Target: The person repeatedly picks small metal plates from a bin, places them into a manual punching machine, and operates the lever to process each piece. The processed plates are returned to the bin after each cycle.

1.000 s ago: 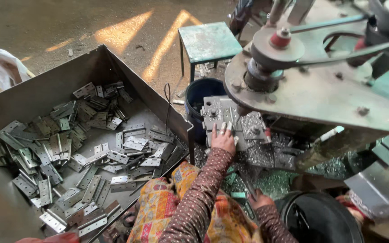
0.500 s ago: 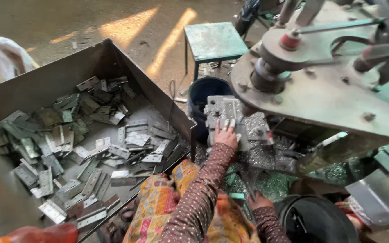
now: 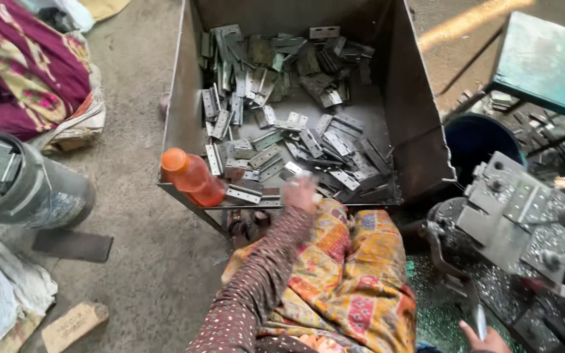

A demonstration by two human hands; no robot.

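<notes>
Now, head view: left hand [image 3: 301, 193] reaches over front edge of metal bin [image 3: 413, 124], blurred, fingers seemingly curled around pale hinge plate [image 3: 291, 171]; grip not fully clear. Heap of hinge plates [image 3: 282, 131] fills bin beyond hand. Orange bottle [image 3: 192, 178] lies at bin's front-left corner. Right hand [image 3: 485, 338] far right of bin, low at frame edge, pinching thin metal piece [image 3: 480, 321]. Grey press block [image 3: 514, 216] right of bin. Bucket [image 3: 21, 186] well left of bin.
</notes>
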